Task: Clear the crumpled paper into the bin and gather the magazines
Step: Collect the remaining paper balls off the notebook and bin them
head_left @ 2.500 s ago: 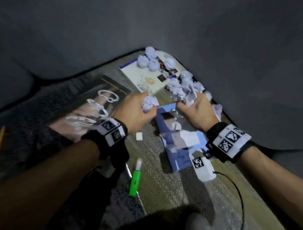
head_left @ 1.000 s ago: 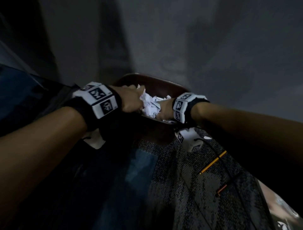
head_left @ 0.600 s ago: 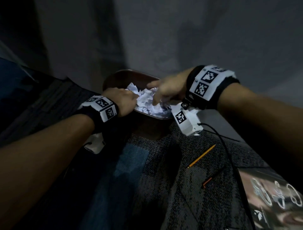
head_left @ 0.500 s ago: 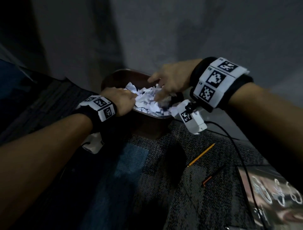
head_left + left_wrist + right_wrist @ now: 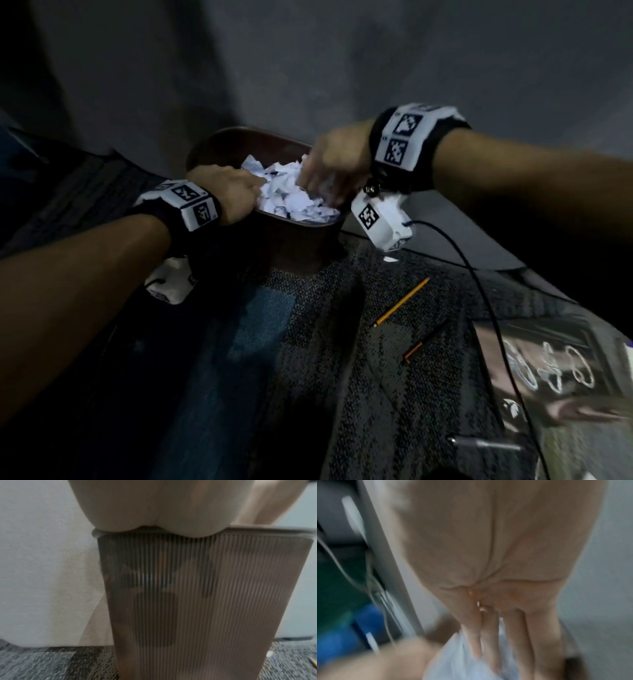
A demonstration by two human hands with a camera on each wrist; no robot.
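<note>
A brown ribbed bin (image 5: 294, 246) stands on the carpet against the wall, heaped with white crumpled paper (image 5: 291, 198). My left hand (image 5: 257, 186) lies over the bin's left rim at the edge of the heap. In the left wrist view its palm (image 5: 154, 507) rests on the rim of the bin (image 5: 188, 601), and its fingers are hidden. My right hand (image 5: 308, 178) reaches down from the right, its straight fingers (image 5: 476, 642) touching the paper (image 5: 457, 662). A glossy magazine (image 5: 555, 370) lies on the carpet at the lower right.
A yellow pencil (image 5: 400, 301), a dark pen (image 5: 424, 342) and a silver pen (image 5: 486, 445) lie on the grey carpet between bin and magazine. A black cable (image 5: 479, 291) hangs from my right wrist. The grey wall (image 5: 308, 68) is right behind the bin.
Both hands carried paper from the magazines to the bin. Over the last second the right hand rose and now comes down on the heap with straight fingers; the left hand stays at the rim.
</note>
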